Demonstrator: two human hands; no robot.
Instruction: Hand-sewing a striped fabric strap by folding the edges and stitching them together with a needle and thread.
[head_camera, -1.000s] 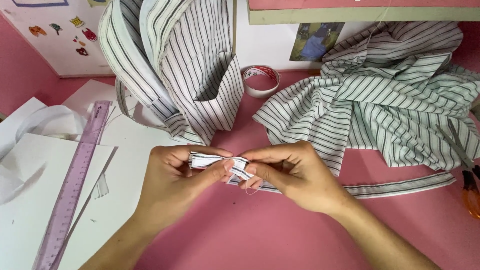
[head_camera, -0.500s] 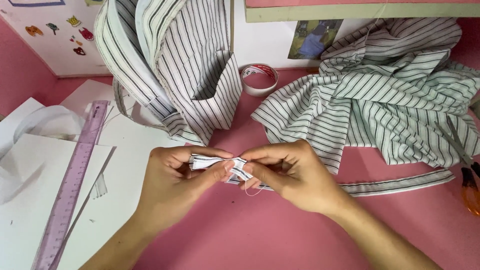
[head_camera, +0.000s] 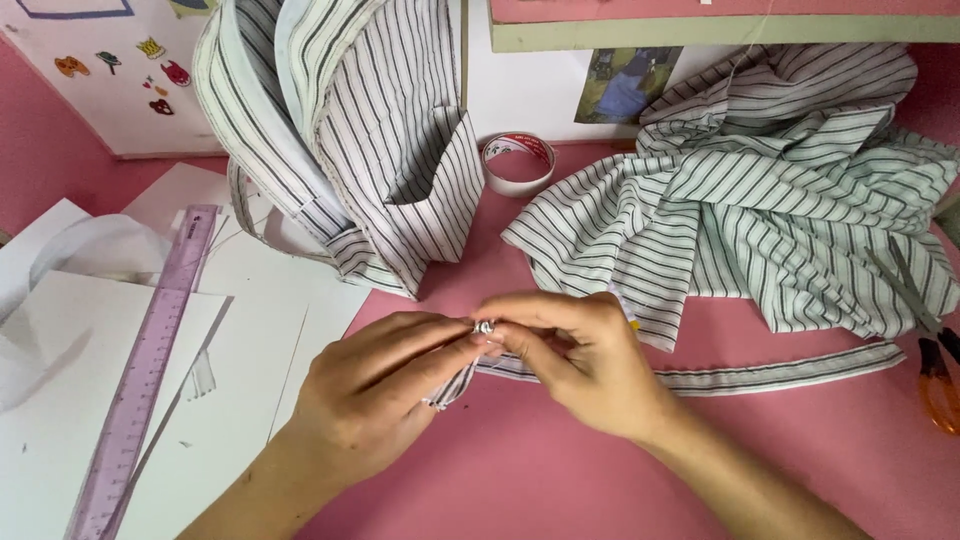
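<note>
Left hand and right hand fingers pinched narrow on striped fabric strip, folded end between fingertips; strip trails right across pink counter. Ruler left.

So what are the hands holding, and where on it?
Both the left hand and right hand pinch the near end of the striped fabric strip, folded small between the fingers.

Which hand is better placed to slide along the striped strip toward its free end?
Probably the right hand: the striped strip trails off on its side, while the left hand pinches the folded end.
</note>
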